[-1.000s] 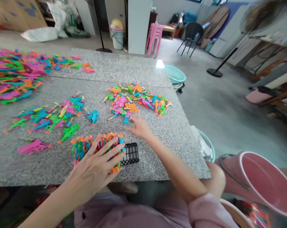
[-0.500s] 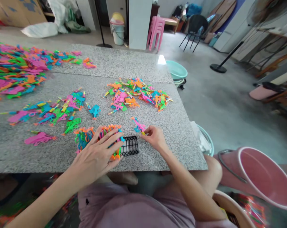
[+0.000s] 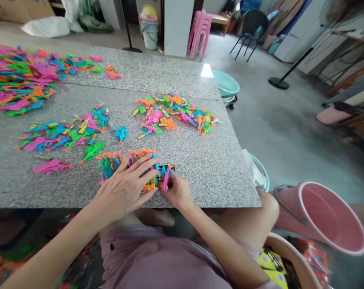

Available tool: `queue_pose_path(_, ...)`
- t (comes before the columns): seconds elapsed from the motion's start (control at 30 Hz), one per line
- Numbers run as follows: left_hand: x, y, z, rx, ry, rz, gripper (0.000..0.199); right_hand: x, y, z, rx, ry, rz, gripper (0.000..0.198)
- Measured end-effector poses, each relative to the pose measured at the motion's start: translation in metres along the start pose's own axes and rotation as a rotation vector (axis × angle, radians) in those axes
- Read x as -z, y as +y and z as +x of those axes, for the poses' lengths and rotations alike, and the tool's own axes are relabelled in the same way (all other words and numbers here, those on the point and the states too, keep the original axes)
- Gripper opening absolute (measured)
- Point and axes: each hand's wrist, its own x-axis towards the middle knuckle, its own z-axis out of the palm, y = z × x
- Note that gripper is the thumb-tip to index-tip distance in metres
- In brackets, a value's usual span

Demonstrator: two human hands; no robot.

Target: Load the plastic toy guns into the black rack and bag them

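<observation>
Spread over a packed row of colourful plastic toy guns [image 3: 108, 166], my left hand [image 3: 124, 184] lies with its fingers stretched out, touching them. The row stands in a black grid rack [image 3: 161, 167], mostly hidden under toys and hands. My right hand [image 3: 178, 192] pinches a pink and blue toy gun [image 3: 165, 179] at the rack's right end. Whether its lower tip sits inside a cell I cannot tell. Left of the rack lie a green toy gun [image 3: 93, 150] and a pink one [image 3: 52, 165]; a blue one [image 3: 120, 133] lies just behind.
Loose toy guns form a pile [image 3: 172, 112] behind the rack, another pile [image 3: 64, 132] to the left and a big heap [image 3: 19, 80] at far left. The speckled stone table [image 3: 218, 172] ends close to my lap. A pink bucket [image 3: 329, 216] stands at the right.
My right hand has moved left and toward me, bringing the pink and blue toy gun from beside the rack to its right end. My left hand stays on the row.
</observation>
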Motion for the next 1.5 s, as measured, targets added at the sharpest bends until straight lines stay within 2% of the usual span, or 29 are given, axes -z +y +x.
queue_pose_path(0.13, 0.000, 0.001, 0.000, 0.007, 0.020, -0.017, 0.036, 0.003, -0.008, 0.006, 0.038, -0.059, -0.184, 0.016)
queue_pose_path(0.23, 0.000, 0.001, 0.000, 0.006, 0.022, -0.027, 0.046, 0.007, -0.013, 0.010, 0.043, -0.106, -0.241, 0.016)
queue_pose_path(0.4, -0.002, 0.000, -0.001, -0.007, 0.041, 0.008, 0.038, 0.012, -0.013, 0.009, 0.013, -0.150, -0.187, 0.012)
queue_pose_path(0.57, -0.002, 0.000, -0.001, 0.006, 0.028, -0.011, 0.033, 0.007, -0.010, 0.010, 0.092, -0.152, -0.266, 0.011)
queue_pose_path(0.67, -0.001, 0.000, -0.001, 0.003, 0.029, 0.012, 0.034, 0.004, -0.004, 0.008, 0.164, -0.169, -0.238, 0.013)
queue_pose_path(0.8, -0.005, -0.003, -0.004, -0.038, 0.054, 0.096, 0.038, -0.006, 0.010, 0.002, 0.298, -0.128, -0.196, 0.016)
queue_pose_path(1.0, -0.020, -0.015, -0.008, -0.096, 0.092, 0.199, 0.044, -0.016, 0.013, 0.006, 0.320, -0.111, -0.311, 0.023)
queue_pose_path(1.13, -0.030, -0.027, -0.009, -0.168, 0.159, 0.237, 0.046, -0.024, 0.018, 0.009, 0.328, -0.066, -0.297, 0.023)
queue_pose_path(1.23, -0.038, -0.037, -0.010, -0.198, 0.152, 0.215, 0.048, -0.027, 0.022, 0.016, 0.368, -0.072, -0.287, 0.020)
queue_pose_path(1.3, -0.043, -0.042, -0.009, -0.215, 0.194, 0.221, 0.048, -0.023, 0.019, 0.024, 0.335, -0.099, -0.249, 0.021)
queue_pose_path(1.4, -0.048, -0.044, -0.007, -0.265, 0.303, 0.268, 0.045, -0.004, 0.008, 0.030, 0.229, -0.042, -0.118, 0.020)
queue_pose_path(1.5, -0.048, -0.044, -0.005, -0.274, 0.337, 0.287, 0.039, 0.025, -0.003, 0.021, 0.283, 0.017, -0.031, 0.013)
